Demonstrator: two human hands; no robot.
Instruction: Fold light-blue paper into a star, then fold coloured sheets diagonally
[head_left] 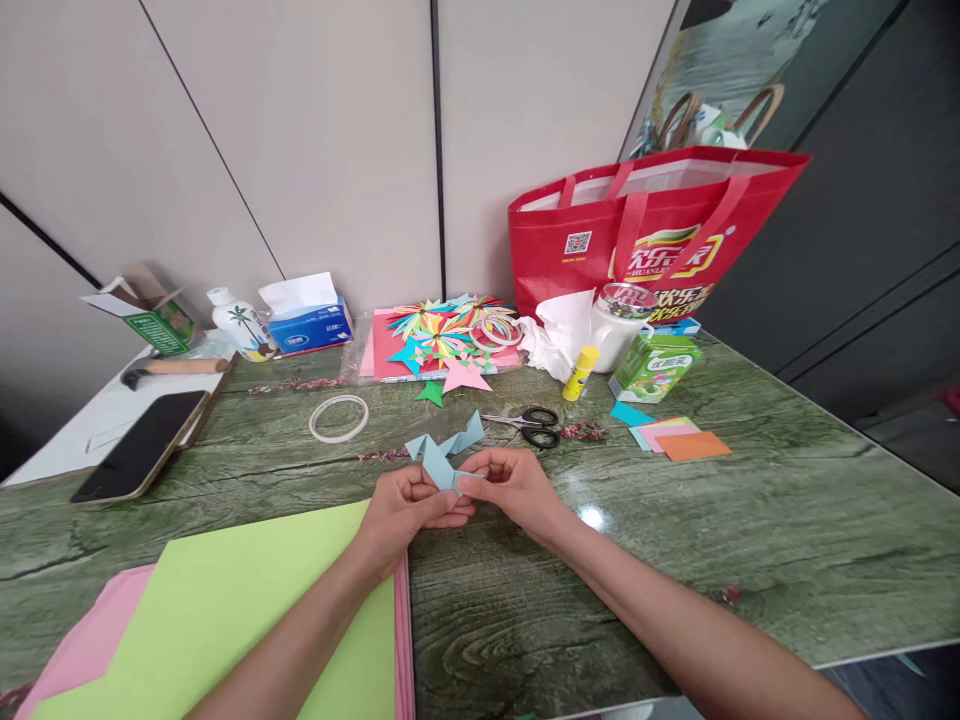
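Left hand (405,510) and right hand (514,487) both pinch folded light-blue paper (439,469), frame centre. Scissors (523,424) just beyond, right of centre; lime-green sheet (225,590), lower left.

The scene is being lit evenly and fairly brightly. A small white glare is being thrown back by the glossy bench (750,550) beside the right forearm (667,605), while softer shadow is being cast between the forearms. The left hand (400,512), right hand (519,488) and folded blue paper (438,468) are being rendered fairly crisply. The pale panels' (322,130) seams are being slanted, and the red bag (551,250) is being stretched, by wide-angle distortion.
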